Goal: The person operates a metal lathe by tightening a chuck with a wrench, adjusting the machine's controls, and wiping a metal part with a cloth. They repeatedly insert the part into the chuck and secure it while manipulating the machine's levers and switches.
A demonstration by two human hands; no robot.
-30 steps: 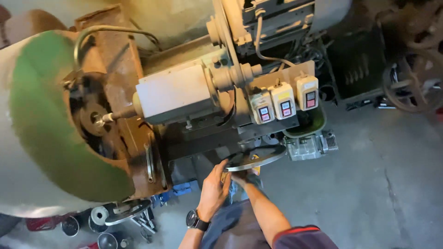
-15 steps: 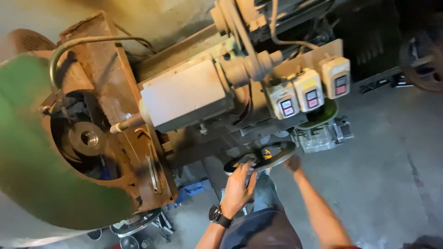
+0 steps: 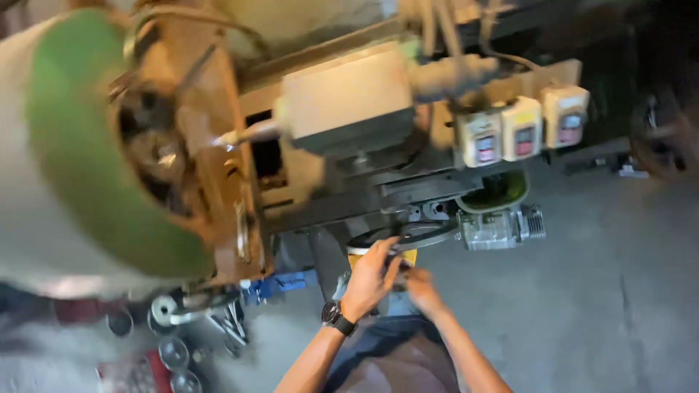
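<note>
Beneath machine (image 3: 349,116), both hands (image 3: 371,276) on handwheel (image 3: 408,234)

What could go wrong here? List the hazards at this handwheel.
1. Both hands are on the dark handwheel: the left hand grips its rim and the right hand sits just under it, so fingers might get pinched if the wheel turns quickly.
2. The wristwatch on the left wrist could catch on the rim or nearby machine parts.
3. Loose metal parts lie on the floor near the feet, a possible tripping hazard.
</note>
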